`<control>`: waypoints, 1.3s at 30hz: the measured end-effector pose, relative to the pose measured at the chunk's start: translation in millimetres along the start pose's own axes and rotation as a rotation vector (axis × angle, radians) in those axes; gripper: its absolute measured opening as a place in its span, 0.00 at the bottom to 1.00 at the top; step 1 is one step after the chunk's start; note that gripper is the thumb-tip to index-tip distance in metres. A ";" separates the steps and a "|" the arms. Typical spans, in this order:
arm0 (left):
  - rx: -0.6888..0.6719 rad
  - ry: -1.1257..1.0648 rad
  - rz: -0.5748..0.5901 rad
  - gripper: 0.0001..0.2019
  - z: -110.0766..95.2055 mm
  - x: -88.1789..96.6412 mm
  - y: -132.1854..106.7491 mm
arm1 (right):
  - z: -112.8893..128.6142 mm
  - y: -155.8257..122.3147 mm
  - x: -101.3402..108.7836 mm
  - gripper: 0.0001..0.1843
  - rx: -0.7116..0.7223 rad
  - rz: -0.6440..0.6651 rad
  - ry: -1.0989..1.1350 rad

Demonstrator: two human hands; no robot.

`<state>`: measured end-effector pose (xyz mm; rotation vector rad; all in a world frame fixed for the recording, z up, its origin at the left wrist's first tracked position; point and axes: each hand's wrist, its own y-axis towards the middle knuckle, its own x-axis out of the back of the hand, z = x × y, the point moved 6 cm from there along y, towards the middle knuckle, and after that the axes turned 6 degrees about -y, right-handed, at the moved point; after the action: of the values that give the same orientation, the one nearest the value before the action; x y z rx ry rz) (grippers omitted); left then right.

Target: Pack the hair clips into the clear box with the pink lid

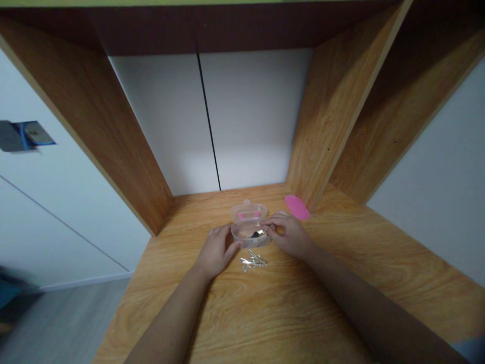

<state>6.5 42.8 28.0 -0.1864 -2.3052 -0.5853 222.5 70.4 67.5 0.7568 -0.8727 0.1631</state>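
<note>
Across the wood-grain desktop (pixel 273 323), the long axis of the clear oval box (pixel 252 243) runs left to right, roughly parallel to the white back panel (pixel 250 116). The box is upright, its opening facing up; the lid (pixel 250 208) is folded back on the far side, its tab pointing toward the back panel.

Left hand (pixel 216 251): at the left end of the box; partly closed, fingers curved around the end wall, thumb against the near wall, gripping the box. Right hand (pixel 290 235): at the right end of the box; fingers bent, thumb and index fingertips drawn close together at the rim. Whether a small part is pinched between them cannot be told.

Beyond the right end of the box, a flat pink oval plate (pixel 296 207) lies beside the foot of the wooden upright (pixel 322 111), its long axis slanting. On the near side of the box, apart from it, lies a loose pile of silver wire clips (pixel 253 261). Inside the box, toward its right half, is a small dark piece (pixel 255 234).
</note>
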 end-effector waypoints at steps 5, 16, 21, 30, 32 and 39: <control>0.028 0.019 -0.040 0.22 2.2 1.9 0.6 | 11.6 -0.3 15.3 0.08 0.104 -0.163 0.026; 0.083 -0.035 -0.113 0.20 2.9 8.5 2.4 | 27.0 -17.6 -18.8 0.06 0.140 0.476 0.161; 0.074 -0.025 -0.113 0.20 2.7 8.3 2.4 | 24.4 -20.2 -24.9 0.07 0.119 0.525 0.165; 0.077 -0.021 -0.107 0.20 4.3 6.7 2.1 | 14.1 -22.4 -26.0 0.09 0.038 0.548 0.162; 0.080 -0.027 -0.108 0.20 4.4 6.7 2.2 | 12.9 -22.0 -24.2 0.09 0.058 0.525 0.130; 0.078 -0.025 -0.111 0.20 4.6 7.1 1.9 | 10.8 -15.8 -15.7 0.10 0.042 0.473 0.157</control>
<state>-0.9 46.3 30.8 -0.0285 -2.3697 -0.5499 212.2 54.3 51.8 0.5568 -0.8880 0.6528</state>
